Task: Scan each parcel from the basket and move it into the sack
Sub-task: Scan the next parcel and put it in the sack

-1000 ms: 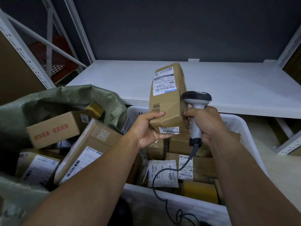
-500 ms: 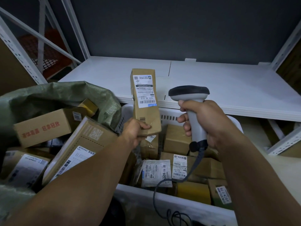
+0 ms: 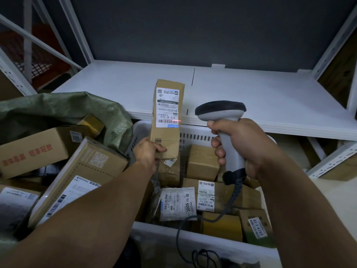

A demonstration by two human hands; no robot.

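Background: dark grey wall behind a white metal shelf. We look down past its front edge.
Held parcel: one tall brown carton, upright over the basket's far side, between sack and scanner.
Label: white and upside down to us. We read "M1 A218"; the finer print is too small.
Red line: lies across the label's barcode.
Left hand: fingers and thumb curled round the parcel's lower end.
Right hand: wrapped tight round the grey scanner, whose dark head faces the label without touching it.
Basket: white and slotted. We count at least six parcels inside; a pouch reads "3005" and a sticker reads "82 2 4207".
Sack: green woven, to the left of the basket. At least four boxes are inside, one of them with red Chinese print.
Hidden: forearms cover parts of both loads, and the cable runs off the bottom edge.
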